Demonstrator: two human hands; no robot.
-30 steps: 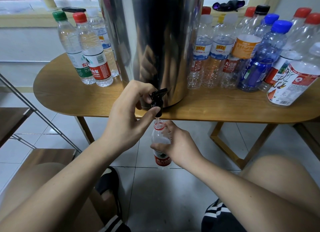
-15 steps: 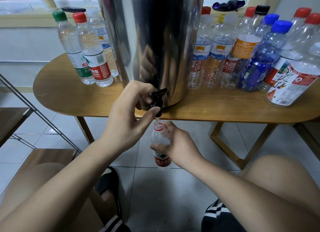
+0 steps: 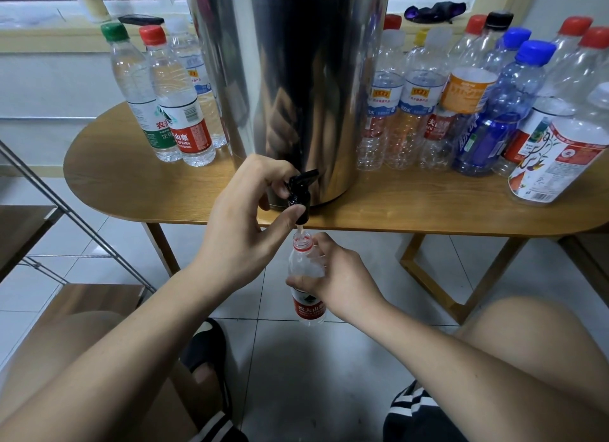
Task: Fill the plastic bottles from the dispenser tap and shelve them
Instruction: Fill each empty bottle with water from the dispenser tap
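Note:
A tall steel dispenser (image 3: 290, 79) stands on the wooden table (image 3: 131, 191), its black tap (image 3: 300, 191) hanging over the front edge. My left hand (image 3: 244, 224) is wrapped around the tap, thumb under the spout. Right below the spout my right hand (image 3: 339, 280) holds an uncapped clear bottle with a red label (image 3: 304, 270) upright, and a thin stream of water runs into its mouth. Three capped, filled bottles (image 3: 171, 95) stand left of the dispenser. Several empty capped bottles (image 3: 461, 95) crowd the table to its right.
A metal-framed shelf with wooden boards (image 3: 29, 237) stands at the left, beside my knee. The floor below is white tile. My knees and a black slipper (image 3: 207, 346) sit under the hands. A windowsill (image 3: 49, 33) runs behind the table.

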